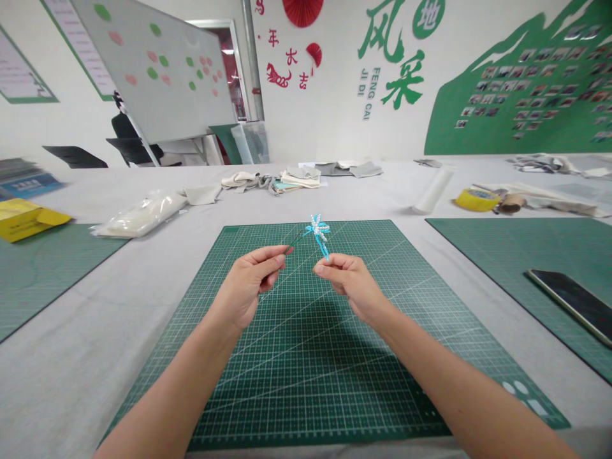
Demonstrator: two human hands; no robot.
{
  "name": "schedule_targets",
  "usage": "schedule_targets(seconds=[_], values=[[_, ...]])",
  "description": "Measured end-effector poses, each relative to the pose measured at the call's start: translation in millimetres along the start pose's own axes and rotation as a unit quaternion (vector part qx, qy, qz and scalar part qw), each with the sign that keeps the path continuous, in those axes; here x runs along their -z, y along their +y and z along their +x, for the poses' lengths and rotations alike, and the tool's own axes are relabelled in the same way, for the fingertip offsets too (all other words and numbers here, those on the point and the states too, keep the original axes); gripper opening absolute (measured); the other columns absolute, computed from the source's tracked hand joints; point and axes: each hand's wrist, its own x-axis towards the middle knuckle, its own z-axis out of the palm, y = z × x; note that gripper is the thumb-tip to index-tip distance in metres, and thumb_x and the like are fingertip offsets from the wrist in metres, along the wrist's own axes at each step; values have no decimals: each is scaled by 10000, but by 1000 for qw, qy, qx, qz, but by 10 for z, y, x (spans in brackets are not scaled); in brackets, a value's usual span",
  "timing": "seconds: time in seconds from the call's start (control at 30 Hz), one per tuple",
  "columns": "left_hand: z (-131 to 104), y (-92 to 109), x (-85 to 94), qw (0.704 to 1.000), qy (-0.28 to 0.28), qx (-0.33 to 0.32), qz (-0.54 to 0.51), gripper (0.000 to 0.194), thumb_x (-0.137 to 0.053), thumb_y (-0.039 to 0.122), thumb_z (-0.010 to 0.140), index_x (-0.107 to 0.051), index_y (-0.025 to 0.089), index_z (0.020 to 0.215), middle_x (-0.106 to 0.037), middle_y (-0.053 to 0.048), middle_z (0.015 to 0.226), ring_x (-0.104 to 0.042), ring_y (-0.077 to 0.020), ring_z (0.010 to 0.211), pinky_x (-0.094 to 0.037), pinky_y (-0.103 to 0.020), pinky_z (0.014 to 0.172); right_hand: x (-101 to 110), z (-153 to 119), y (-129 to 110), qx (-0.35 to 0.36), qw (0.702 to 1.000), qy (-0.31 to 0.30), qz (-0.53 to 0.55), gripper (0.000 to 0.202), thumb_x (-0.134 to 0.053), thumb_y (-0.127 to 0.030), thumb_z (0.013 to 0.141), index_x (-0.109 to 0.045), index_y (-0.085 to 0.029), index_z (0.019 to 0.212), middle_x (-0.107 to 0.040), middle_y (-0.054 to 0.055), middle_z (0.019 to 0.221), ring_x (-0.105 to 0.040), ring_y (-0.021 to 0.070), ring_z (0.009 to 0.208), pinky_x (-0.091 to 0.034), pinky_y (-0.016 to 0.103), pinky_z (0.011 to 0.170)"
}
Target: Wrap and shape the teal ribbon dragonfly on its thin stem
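Head cam view, the only one here. Both hands are raised over the middle of the green cutting mat (306,357), working on a tiny beaded flower (317,227) made of white beads and light blue cord. The left hand (248,284) has thumb and forefinger pinched shut on a thin dark wire (295,241) that runs up to the flower. The right hand (348,280) is pinched on the blue tail hanging below it. My guess is that holding it from both ends keeps the thing taut and steady, up in the air where it's easy to see, clear of the mat.

Off to the sides: a phone (571,305) lies flat on the right-hand mat, and a yellow tape roll (477,199) and a white roll (433,190) sit further back. There's also a plastic bag (141,215) back left, a yellow box (23,218) at the far left, and folded fabric scraps (287,178) along the back of the grey table (71,331).
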Motion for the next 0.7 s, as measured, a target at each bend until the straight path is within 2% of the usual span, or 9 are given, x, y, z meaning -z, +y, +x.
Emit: schedule_targets(seconds=[0.23, 0.5, 0.6, 0.67, 0.7], values=[[32, -20, 50, 997, -24, 47, -60, 270, -752, 194, 695, -727, 133, 956, -531, 20, 626, -365, -18, 462, -188, -140, 390, -23, 13, 52, -2, 1000, 1, -8, 202, -726, -360, 692, -645, -175, 685, -418, -81, 503, -244, 51, 437, -151, 225, 421], [47, -9, 63, 989, -41, 84, -112, 251, -721, 121, 703, -700, 113, 952, -523, 22, 640, -358, -13, 442, -192, -132, 365, -17, 23, 87, 10, 1000, 6, -23, 231, -715, -404, 721, -660, -179, 719, -416, -80, 494, -251, 53, 427, -168, 218, 408], [53, -6, 60, 989, -43, 88, -113, 240, -710, 114, 714, -695, 108, 953, -516, 24, 641, -355, -10, 441, -194, -130, 362, 24, 42, 98, 54, 994, 28, -86, 189, -687, -369, 751, -687, -182, 721, -532, -45, 552, -401, 81, 478, -320, 230, 462], [56, -10, 62, 988, -48, 89, -114, 240, -705, 110, 721, -693, 108, 961, -512, 27, 641, -351, -8, 440, -194, -128, 362, 54, 57, 110, 110, 978, 48, -168, 137, -668, -322, 769, -723, -197, 770, -654, 4, 711, -562, 134, 654, -452, 291, 630], [56, -12, 63, 988, -51, 88, -114, 241, -703, 109, 724, -693, 109, 964, -510, 28, 642, -347, -6, 440, -193, -128, 363, 68, 63, 118, 140, 966, 57, -210, 128, -663, -295, 772, -739, -213, 834, -694, 27, 828, -607, 166, 784, -476, 340, 746]])
